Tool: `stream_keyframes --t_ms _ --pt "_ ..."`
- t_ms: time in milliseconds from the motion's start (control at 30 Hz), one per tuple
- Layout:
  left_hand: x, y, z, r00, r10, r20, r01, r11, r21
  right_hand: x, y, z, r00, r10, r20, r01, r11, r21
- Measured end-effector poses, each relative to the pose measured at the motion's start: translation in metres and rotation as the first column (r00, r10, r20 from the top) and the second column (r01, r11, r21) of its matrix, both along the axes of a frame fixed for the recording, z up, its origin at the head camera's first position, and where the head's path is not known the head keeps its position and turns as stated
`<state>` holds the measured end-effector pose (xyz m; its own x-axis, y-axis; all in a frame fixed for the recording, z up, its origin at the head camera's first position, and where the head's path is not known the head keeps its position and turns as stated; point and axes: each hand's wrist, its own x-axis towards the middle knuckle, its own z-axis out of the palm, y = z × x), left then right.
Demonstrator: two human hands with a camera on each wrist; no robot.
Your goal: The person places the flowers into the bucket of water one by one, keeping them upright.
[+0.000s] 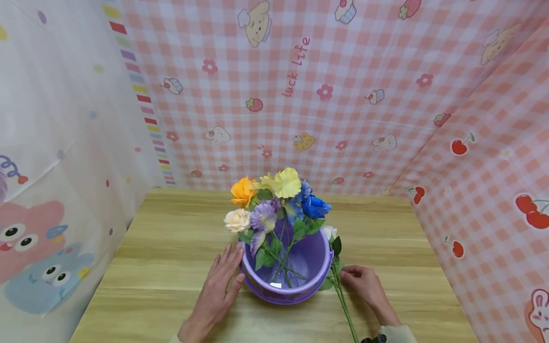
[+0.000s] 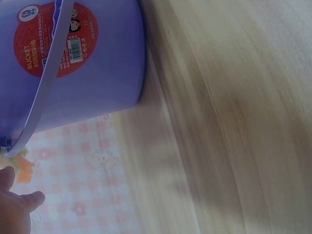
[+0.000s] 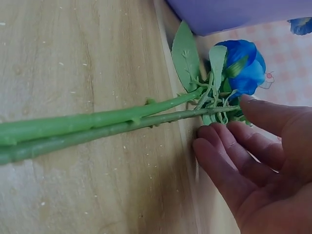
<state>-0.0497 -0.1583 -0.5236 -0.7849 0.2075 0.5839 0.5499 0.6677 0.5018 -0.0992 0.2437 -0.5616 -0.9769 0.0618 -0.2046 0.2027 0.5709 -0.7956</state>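
A purple bucket (image 1: 306,257) stands on the table with several artificial flowers in it: a yellow flower (image 1: 287,182), an orange rose (image 1: 242,191), a cream rose (image 1: 237,220), a purple-and-white flower (image 1: 263,216) and blue blooms. My left hand (image 1: 218,281) lies beside the bucket's left side, fingers straight and fingertips right at the rim. Two green flower stems (image 1: 343,297) lie to its right, near a white rose (image 1: 330,232). My right hand (image 1: 364,283) is beside them. In the right wrist view, its thumb and loosely bent fingers flank a leafy stem (image 3: 170,116) near a blue rose (image 3: 243,66), with a gap between them.
The bucket's handle (image 2: 46,87) hangs across its side, over a red label (image 2: 29,44). A wood-grain table (image 1: 158,267) lies beneath everything. Pink checked cloth (image 1: 274,119) hangs behind and to the right, and a white printed cloth (image 1: 86,157) hangs on the left.
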Motion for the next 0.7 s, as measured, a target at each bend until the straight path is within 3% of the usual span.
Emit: stream_keyframes --t_ms 700 --pt "-0.0013 0.0011 -0.0011 1.0 0.0 0.005 0.0 1.0 0.008 -0.0032 -0.0046 -0.0036 0.996 0.04 0.078 -0.044 0.998 0.052"
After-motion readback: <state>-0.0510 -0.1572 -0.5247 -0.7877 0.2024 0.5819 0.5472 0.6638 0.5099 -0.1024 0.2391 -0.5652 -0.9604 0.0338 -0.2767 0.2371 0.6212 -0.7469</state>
